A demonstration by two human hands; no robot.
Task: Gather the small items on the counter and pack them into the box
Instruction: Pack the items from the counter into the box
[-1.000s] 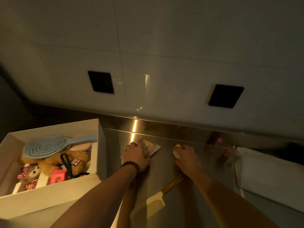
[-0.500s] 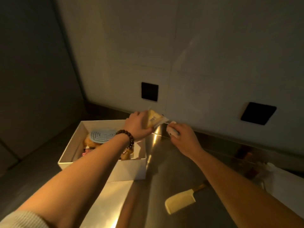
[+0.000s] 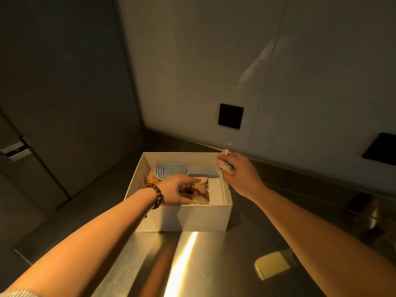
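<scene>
There is only one view, from a camera worn on the person's head. It looks forward and down along both forearms, so the arms enter from the bottom corners. It is a wide-angle picture, and straight edges lean outward. The box (image 3: 184,217) stands near the middle, quite close to the camera, on the steel table (image 3: 214,264). Behind it the view reaches the wall (image 3: 214,61), which fills the upper half, and a dark cabinet (image 3: 53,82) on the left side. No second view shares the scene.
</scene>
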